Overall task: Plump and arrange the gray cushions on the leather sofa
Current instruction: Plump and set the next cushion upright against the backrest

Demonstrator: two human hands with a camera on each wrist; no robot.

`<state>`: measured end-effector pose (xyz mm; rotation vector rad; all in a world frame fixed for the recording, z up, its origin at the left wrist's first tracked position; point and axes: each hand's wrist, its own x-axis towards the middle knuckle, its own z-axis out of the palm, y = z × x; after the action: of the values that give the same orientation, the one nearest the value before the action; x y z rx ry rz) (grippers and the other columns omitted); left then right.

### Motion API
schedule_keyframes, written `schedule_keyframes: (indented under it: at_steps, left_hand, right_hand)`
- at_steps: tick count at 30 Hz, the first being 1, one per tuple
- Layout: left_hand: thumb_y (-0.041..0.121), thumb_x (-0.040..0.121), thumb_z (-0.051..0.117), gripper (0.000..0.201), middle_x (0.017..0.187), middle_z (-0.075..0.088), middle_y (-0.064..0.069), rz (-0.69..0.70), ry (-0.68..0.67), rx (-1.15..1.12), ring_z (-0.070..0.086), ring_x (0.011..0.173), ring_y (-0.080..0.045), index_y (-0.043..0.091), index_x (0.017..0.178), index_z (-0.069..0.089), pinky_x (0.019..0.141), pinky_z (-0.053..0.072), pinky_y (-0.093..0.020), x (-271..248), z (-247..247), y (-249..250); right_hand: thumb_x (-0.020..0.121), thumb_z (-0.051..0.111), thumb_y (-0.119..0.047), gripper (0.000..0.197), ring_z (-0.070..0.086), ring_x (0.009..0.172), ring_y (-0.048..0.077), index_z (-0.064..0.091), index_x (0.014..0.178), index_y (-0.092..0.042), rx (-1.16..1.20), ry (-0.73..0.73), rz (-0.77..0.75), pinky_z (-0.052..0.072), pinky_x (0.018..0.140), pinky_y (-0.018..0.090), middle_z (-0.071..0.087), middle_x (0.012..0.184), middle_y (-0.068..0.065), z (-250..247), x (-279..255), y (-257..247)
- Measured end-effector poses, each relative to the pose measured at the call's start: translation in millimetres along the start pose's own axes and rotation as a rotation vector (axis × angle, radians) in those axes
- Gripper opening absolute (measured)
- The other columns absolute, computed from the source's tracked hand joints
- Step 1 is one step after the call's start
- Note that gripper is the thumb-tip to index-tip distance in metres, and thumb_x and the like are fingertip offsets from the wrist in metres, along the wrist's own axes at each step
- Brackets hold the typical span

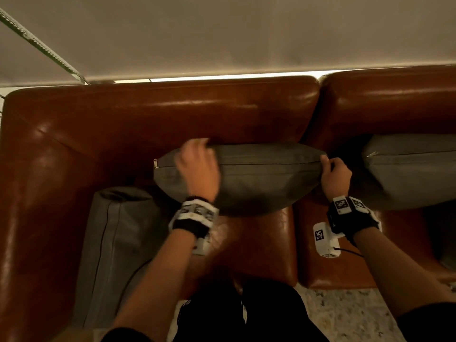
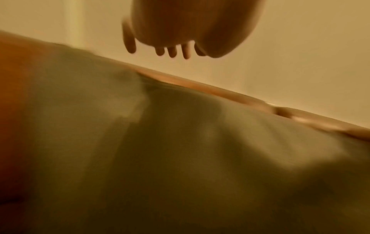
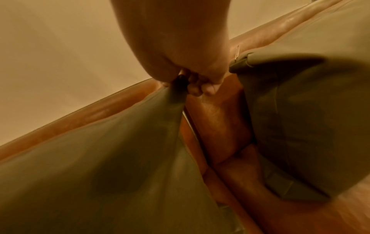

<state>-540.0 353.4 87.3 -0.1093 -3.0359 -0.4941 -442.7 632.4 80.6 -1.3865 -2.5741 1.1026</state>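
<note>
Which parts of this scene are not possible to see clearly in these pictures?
- Left hand: motion-blurred in head view; contact with the middle cushion unclear.
- Left wrist view: cushion smeared by blur.
- Right cushion: cut off by head view's right edge.
- Right hand fingertips: hidden behind the pinched cushion corner and palm.
- Left cushion: partly behind the forearm.

cushions (image 1: 259, 178): gray | sofa (image 1: 148, 114): glossy reddish-brown | wristbands (image 1: 195, 218): black-white checkered

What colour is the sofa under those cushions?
The leather sofa is glossy reddish-brown; the head view shows it best.
</note>
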Motion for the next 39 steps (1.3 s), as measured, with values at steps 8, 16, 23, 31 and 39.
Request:
schedule_keyframes:
  at_steps: [8, 16, 23, 31, 39]
  left_hand:
    - [0.036, 0.097, 0.018, 0.049, 0.154, 0.028, 0.004, 0.542, -0.556, 0.060, 0.021, 0.145, -0.016, 0.029, 0.145, 0.026, 0.117, 0.004, -0.049, -35, 56, 83]
    - [0.034, 0.099, 0.020, 0.049, 0.152, 0.031, -0.010, 0.008, -0.311, 0.154, 0.019, 0.144, -0.029, 0.020, 0.145, 0.031, 0.116, 0.005, -0.053, 13, 10, -112]
    - [0.033, 0.098, 0.041, 0.047, 0.116, 0.057, -0.033, -0.477, -0.228, -0.215, 0.052, 0.112, -0.045, -0.010, 0.114, 0.053, 0.092, 0.040, -0.045, -1, -22, -102]
    - [0.029, 0.097, 0.044, 0.043, 0.117, 0.058, -0.032, -0.557, -0.240, -0.276, 0.051, 0.114, -0.044, -0.009, 0.112, 0.056, 0.091, 0.039, -0.044, 4, -29, -89]
    - [0.036, 0.094, 0.049, 0.047, 0.121, 0.060, -0.023, -0.759, -0.056, -0.529, 0.054, 0.116, -0.036, -0.001, 0.120, 0.057, 0.097, 0.041, -0.039, -18, -17, -76]
  right_hand:
    - [0.098, 0.045, -0.031, 0.040, 0.058, 0.087, 0.041, 0.055, 0.094, 0.008, -0.061, -0.023, -0.068, 0.037, 0.066, 0.035, 0.061, 0.093, 0.029, -1, 12, 15]
    - [0.097, 0.047, -0.029, 0.037, 0.058, 0.085, 0.036, 0.056, 0.093, 0.007, 0.010, -0.040, -0.103, 0.035, 0.067, 0.029, 0.061, 0.092, 0.026, 3, 2, 12]
    - [0.098, 0.043, -0.035, 0.043, 0.052, 0.081, 0.022, 0.058, 0.106, 0.004, 0.046, -0.094, -0.017, 0.036, 0.070, 0.029, 0.057, 0.090, 0.014, -7, 3, 18]
    - [0.098, 0.045, -0.035, 0.044, 0.058, 0.086, 0.033, 0.060, 0.101, 0.006, 0.086, -0.056, -0.028, 0.037, 0.069, 0.030, 0.062, 0.094, 0.024, -16, 16, 9]
    - [0.095, 0.052, -0.030, 0.039, 0.061, 0.069, 0.010, 0.056, 0.116, 0.004, 0.314, -0.256, 0.101, 0.055, 0.067, 0.022, 0.060, 0.085, 0.005, -26, 14, 52]
